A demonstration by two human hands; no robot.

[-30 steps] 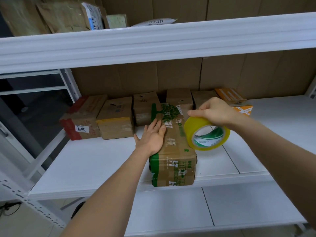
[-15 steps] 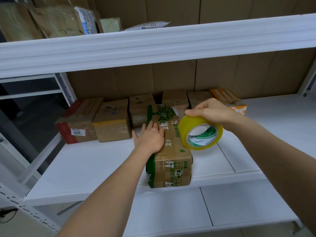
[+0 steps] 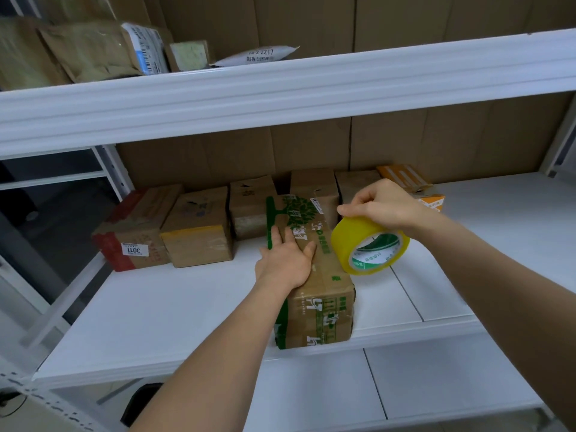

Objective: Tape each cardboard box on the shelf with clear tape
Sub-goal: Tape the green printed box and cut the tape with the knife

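Right, the long box (image 3: 311,275) with the green print lies pulled out to the front edge of the white shelf (image 3: 174,310), its length running back toward the rest. Flat on its top sits the left hand (image 3: 285,263), fingers straight and spread, pressing down and gripping nothing. Just to the right, the right hand (image 3: 381,204) has its fingers curled over the top of the tape roll (image 3: 369,246), a yellowish roll with a green and white core, held on edge above the box's right side. Whether a strip is already stuck to the cardboard, I can't tell from here; no loose end shows.

Further back stands the row of other boxes (image 3: 199,226), touching or nearly so, against the brown cardboard backing, with an orange-topped one (image 3: 405,179) at the far right behind the tape hand. Up above, the top shelf (image 3: 280,88) carries padded envelopes (image 3: 93,51).

Where could this slip? That box hangs close to the lip, so a hard tug on the roll might drag it off the shelf if the pressing hand eases. Also, clear tape likes to fold onto itself, and a crooked pull would leave the strip wrinkled or off the seam.
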